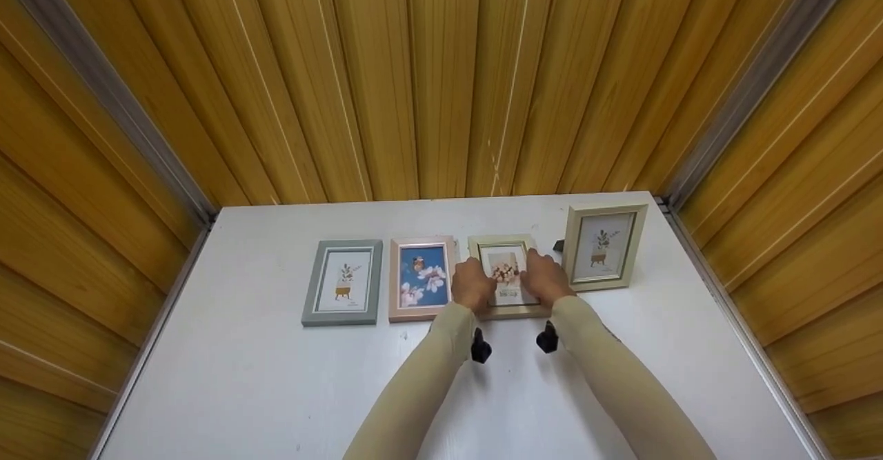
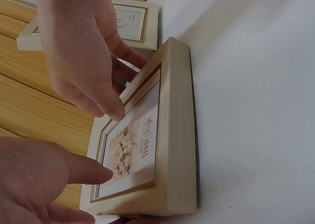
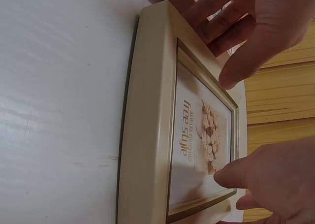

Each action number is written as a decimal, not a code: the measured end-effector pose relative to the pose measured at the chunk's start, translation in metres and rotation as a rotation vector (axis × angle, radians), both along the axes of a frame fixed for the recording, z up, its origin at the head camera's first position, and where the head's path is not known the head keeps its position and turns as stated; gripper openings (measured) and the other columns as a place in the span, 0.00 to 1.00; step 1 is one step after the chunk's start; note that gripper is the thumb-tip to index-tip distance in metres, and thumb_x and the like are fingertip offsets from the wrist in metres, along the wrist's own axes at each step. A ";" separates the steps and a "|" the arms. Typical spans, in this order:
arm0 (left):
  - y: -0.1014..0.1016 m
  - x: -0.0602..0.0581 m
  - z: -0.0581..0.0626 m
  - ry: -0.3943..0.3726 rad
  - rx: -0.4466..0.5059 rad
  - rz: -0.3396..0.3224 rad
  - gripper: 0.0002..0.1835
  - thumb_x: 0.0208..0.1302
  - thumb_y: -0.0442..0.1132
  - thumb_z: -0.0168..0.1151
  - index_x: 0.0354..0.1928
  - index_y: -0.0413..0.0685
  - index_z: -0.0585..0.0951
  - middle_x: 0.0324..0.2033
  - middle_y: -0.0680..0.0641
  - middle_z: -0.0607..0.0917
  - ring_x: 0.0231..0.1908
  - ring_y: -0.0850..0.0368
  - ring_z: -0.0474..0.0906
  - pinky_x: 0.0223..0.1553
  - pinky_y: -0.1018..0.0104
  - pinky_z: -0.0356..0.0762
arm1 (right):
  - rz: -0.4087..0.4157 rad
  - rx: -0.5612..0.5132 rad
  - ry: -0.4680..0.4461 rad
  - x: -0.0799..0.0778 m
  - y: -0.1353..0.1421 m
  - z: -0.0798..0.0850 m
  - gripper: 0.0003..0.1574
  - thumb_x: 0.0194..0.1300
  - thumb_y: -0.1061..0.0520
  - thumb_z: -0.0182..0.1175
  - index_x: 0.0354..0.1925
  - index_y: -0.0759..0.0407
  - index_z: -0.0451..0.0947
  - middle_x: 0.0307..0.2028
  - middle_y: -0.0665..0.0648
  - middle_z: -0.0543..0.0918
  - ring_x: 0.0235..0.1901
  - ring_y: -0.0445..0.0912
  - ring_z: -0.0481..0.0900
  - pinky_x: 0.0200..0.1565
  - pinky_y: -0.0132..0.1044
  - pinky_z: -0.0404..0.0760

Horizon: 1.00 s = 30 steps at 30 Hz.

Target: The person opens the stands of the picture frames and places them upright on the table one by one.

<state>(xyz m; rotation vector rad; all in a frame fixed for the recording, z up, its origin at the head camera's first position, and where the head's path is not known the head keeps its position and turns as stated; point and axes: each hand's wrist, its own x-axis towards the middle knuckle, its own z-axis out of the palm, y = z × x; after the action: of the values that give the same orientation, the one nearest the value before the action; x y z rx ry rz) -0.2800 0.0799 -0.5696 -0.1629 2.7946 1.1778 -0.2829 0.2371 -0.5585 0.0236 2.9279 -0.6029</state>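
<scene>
A cream picture frame (image 1: 510, 313) with a floral picture and "free style" lettering lies face up on the white table. My left hand (image 1: 473, 285) grips its left side, thumb over the front and fingers about the outer edge. On the opposite side my right hand (image 1: 546, 278) grips it likewise, the thumb on the front. In the left wrist view the frame's near edge (image 2: 179, 130) rests at the tabletop, with the right hand (image 2: 81, 51) above. The right wrist view shows the lettering (image 3: 185, 128) between both thumbs; some fingertips are hidden behind the frame.
Left of my hands lie a pink frame (image 1: 394, 284) with a blossom picture and a grey-green frame (image 1: 312, 301). Another cream frame (image 1: 571, 253) stands upright to the right. Wood-patterned panels (image 1: 441, 81) rise behind the white table (image 1: 227, 377).
</scene>
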 end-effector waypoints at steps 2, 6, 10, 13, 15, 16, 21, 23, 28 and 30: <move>0.001 -0.001 -0.001 0.012 -0.029 0.003 0.10 0.56 0.30 0.72 0.40 0.36 0.86 0.35 0.40 0.88 0.31 0.53 0.82 0.34 0.54 0.82 | -0.004 0.014 0.000 0.000 0.000 0.000 0.21 0.72 0.60 0.60 0.56 0.73 0.73 0.47 0.76 0.81 0.48 0.71 0.82 0.49 0.63 0.80; 0.001 -0.001 0.000 0.029 -0.065 0.008 0.07 0.54 0.27 0.71 0.36 0.37 0.86 0.33 0.41 0.88 0.29 0.53 0.81 0.31 0.54 0.82 | -0.003 0.050 0.010 -0.001 -0.001 -0.001 0.19 0.71 0.61 0.60 0.54 0.73 0.73 0.45 0.76 0.81 0.46 0.71 0.82 0.47 0.63 0.80; 0.001 -0.001 0.000 0.029 -0.066 -0.009 0.05 0.55 0.26 0.69 0.35 0.38 0.86 0.31 0.41 0.88 0.28 0.53 0.80 0.30 0.54 0.82 | 0.007 0.073 0.041 -0.001 -0.001 -0.004 0.14 0.71 0.63 0.59 0.49 0.74 0.74 0.40 0.76 0.82 0.42 0.70 0.84 0.42 0.62 0.82; 0.000 -0.001 -0.001 0.031 -0.056 -0.025 0.05 0.56 0.25 0.68 0.35 0.38 0.86 0.30 0.42 0.87 0.27 0.53 0.79 0.30 0.54 0.81 | 0.017 0.073 0.057 -0.002 0.000 -0.008 0.10 0.71 0.64 0.57 0.45 0.73 0.74 0.37 0.75 0.82 0.39 0.70 0.84 0.40 0.61 0.82; 0.000 -0.001 -0.002 0.043 -0.052 -0.029 0.05 0.57 0.25 0.67 0.35 0.38 0.86 0.30 0.42 0.87 0.27 0.54 0.79 0.30 0.54 0.81 | 0.018 0.069 0.059 -0.002 0.001 -0.009 0.07 0.71 0.66 0.56 0.43 0.72 0.74 0.37 0.74 0.82 0.39 0.69 0.84 0.40 0.61 0.82; 0.000 -0.001 -0.003 0.049 -0.057 -0.027 0.05 0.57 0.25 0.67 0.35 0.38 0.86 0.30 0.41 0.87 0.27 0.54 0.80 0.30 0.54 0.81 | 0.015 0.067 0.060 -0.002 0.001 -0.009 0.06 0.71 0.66 0.55 0.43 0.71 0.74 0.37 0.74 0.82 0.40 0.69 0.84 0.40 0.61 0.82; 0.000 0.000 -0.006 0.077 -0.076 -0.011 0.05 0.60 0.25 0.65 0.33 0.38 0.87 0.31 0.40 0.89 0.29 0.52 0.84 0.30 0.54 0.83 | 0.012 0.067 0.081 0.000 0.000 -0.010 0.04 0.69 0.69 0.54 0.42 0.70 0.74 0.38 0.74 0.83 0.41 0.70 0.84 0.41 0.62 0.81; 0.001 0.000 -0.007 0.090 -0.082 -0.005 0.05 0.60 0.25 0.64 0.31 0.38 0.87 0.31 0.39 0.89 0.29 0.51 0.85 0.30 0.53 0.83 | 0.013 0.071 0.089 0.000 -0.001 -0.010 0.04 0.69 0.69 0.55 0.42 0.70 0.75 0.38 0.74 0.83 0.41 0.70 0.84 0.41 0.62 0.81; 0.002 0.001 -0.007 0.125 -0.077 0.006 0.07 0.61 0.25 0.63 0.28 0.39 0.85 0.29 0.39 0.88 0.30 0.48 0.86 0.30 0.52 0.84 | -0.005 0.081 0.113 0.000 -0.002 -0.008 0.06 0.68 0.69 0.56 0.43 0.70 0.75 0.37 0.74 0.83 0.40 0.70 0.84 0.40 0.62 0.81; 0.002 0.001 -0.006 0.138 -0.070 0.019 0.05 0.60 0.25 0.64 0.29 0.39 0.85 0.29 0.39 0.88 0.30 0.48 0.86 0.30 0.52 0.84 | -0.022 0.073 0.131 -0.001 -0.002 -0.006 0.11 0.67 0.68 0.56 0.47 0.71 0.75 0.38 0.75 0.83 0.41 0.71 0.83 0.41 0.62 0.81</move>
<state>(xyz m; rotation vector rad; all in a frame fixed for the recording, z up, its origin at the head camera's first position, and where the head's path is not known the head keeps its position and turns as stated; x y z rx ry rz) -0.2789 0.0817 -0.5752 -0.1189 2.9620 1.1377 -0.2840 0.2349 -0.5644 0.0255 3.0793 -0.5199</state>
